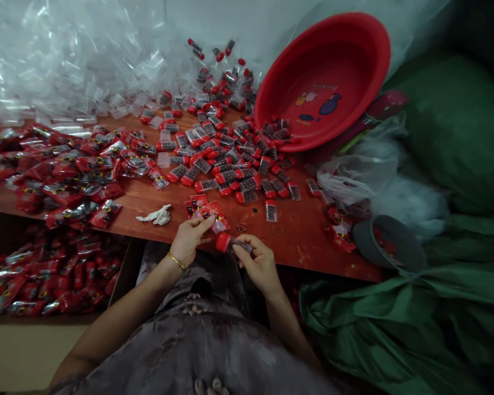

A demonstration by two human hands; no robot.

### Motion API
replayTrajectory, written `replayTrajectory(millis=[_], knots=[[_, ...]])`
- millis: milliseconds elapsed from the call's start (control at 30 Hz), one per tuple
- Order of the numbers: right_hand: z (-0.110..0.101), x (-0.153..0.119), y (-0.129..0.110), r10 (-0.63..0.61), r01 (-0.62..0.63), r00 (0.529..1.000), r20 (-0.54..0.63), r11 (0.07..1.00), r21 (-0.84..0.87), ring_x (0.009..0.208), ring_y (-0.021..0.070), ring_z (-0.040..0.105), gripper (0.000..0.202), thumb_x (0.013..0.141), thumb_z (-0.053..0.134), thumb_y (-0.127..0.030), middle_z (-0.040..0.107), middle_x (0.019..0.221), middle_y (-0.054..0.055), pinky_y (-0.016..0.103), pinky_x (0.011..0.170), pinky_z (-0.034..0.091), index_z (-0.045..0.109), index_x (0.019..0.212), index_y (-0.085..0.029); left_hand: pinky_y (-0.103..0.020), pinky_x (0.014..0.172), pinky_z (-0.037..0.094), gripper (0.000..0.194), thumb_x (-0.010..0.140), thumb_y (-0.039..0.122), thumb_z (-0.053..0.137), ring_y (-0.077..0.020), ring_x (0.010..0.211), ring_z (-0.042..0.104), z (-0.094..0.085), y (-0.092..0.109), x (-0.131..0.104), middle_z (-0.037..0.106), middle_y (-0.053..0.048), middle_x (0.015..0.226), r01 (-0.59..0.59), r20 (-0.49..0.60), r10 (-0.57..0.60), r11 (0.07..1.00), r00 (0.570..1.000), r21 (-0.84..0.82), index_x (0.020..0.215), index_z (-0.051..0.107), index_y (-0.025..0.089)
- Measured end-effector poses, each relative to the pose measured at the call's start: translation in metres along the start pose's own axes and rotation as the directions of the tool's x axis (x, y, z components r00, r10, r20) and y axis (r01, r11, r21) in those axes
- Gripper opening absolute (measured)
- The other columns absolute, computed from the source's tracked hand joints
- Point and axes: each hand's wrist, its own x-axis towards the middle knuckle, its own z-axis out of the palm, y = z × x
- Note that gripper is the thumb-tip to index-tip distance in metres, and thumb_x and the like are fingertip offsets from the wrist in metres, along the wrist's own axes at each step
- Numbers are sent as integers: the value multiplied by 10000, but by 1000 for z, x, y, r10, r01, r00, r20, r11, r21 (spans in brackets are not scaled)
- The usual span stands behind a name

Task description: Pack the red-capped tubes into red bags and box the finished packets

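My left hand (190,239), with a gold bracelet at its wrist, pinches a red printed packet (217,215) at the table's front edge. In my right hand (257,261) is a small clear container (225,243) with a red cap, its cap pointing left towards my left hand. The fingers cover part of its body. Another red printed packet (194,204) lies just beyond my left hand. Many red-capped containers (226,175) with dark contents are heaped further back on the reddish table (300,236).
A red basin (321,82) leans at the back right. Filled red packets (66,170) cover the left side, with more in a box (125,269) below. Clear plastic pieces (66,60) pile up behind. A grey container (395,241) and green cloth (395,312) are at right.
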Motion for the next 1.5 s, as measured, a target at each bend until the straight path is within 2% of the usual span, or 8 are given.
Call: replayTrajectory(millis=[167,300,467,733,867,1000,1267,1500], knots=[[12,6,6,46,-38,996,-74,994,101,440,74,462,208,806,586,-403,524,575,-55,201,440,389,593,831,-196,-224,539,474,443,381,452,846,-97,526,570,0,-1,-3,652,-17,611,-46,12,45,999,999,21,591,639,122],[19,9,6,119,-109,992,-35,972,209,396,63,448,243,791,592,-430,582,577,-43,192,405,367,586,818,-188,-231,583,483,403,407,417,849,-106,572,588,1,-2,-3,671,-25,644,-93,21,94,995,995,-36,598,651,122],[26,10,5,153,-117,984,-88,940,322,381,57,439,273,804,568,-451,632,622,-24,197,407,377,568,874,-187,-231,631,476,404,445,384,847,-98,599,587,7,-11,-1,682,-12,686,-111,8,112,988,994,-106,722,696,131],[33,13,-2,55,-17,982,-182,979,203,373,59,430,231,833,538,-428,494,531,-80,191,398,367,536,873,-201,-209,576,446,387,448,378,846,-77,536,539,9,-20,0,642,18,607,-144,67,150,985,986,-91,687,666,132],[39,13,0,36,-10,979,-199,992,128,375,64,440,223,853,519,-423,473,526,-85,192,395,361,524,897,-204,-169,462,364,368,504,439,815,-26,411,385,10,-18,1,505,70,459,-155,62,161,983,985,-101,581,615,140],[48,11,4,11,9,982,-188,994,107,376,65,447,222,851,530,-414,483,520,-88,194,409,373,523,934,-208,-185,548,436,361,484,398,835,-62,512,519,11,-18,5,598,33,558,-136,75,149,978,986,-157,650,644,141],[55,16,0,188,-137,982,-26,797,589,327,18,381,257,825,547,-468,560,670,-70,174,344,331,520,868,-217,-165,432,362,332,582,406,784,-38,436,447,9,-19,6,596,22,557,-197,138,193,980,972,16,712,676,121],[50,15,-3,103,-24,970,-222,942,335,376,56,444,225,840,552,-430,499,544,-84,177,366,363,524,850,-207,-220,360,389,390,591,463,762,-79,384,470,13,-27,-2,599,9,568,-115,265,114,993,957,-10,746,670,117]])
